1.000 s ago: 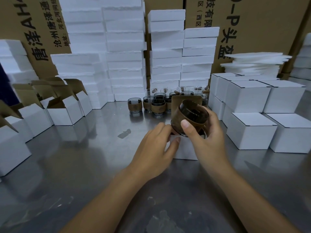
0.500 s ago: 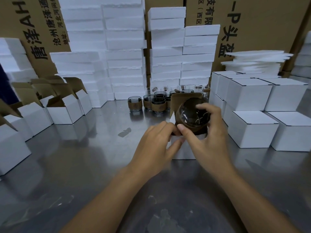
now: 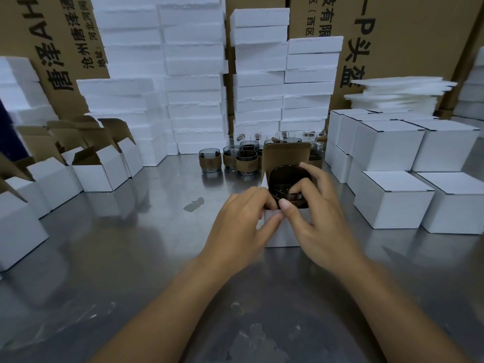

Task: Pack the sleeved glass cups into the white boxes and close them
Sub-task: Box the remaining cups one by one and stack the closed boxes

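A small white box (image 3: 281, 235) stands open in the middle of the steel table, its brown lid flap (image 3: 285, 155) upright at the back. A sleeved glass cup (image 3: 288, 183) sits upright in the box mouth, its rim showing above the walls. My right hand (image 3: 318, 218) grips the cup with the thumb on the near side and fingers over the rim. My left hand (image 3: 241, 226) pinches the box's near left edge. Several more sleeved cups (image 3: 246, 162) stand behind the box.
Open white boxes (image 3: 100, 169) line the left side. Closed white boxes (image 3: 392, 200) are stacked at the right. Foam blocks (image 3: 193, 82) are piled behind the cups, thin foam sheets (image 3: 398, 91) lie at the back right, and big brown cartons form the wall.
My right hand has turned the cup from tilted toward me to upright and lowered it into the open box. My left hand stayed at the box's near edge.
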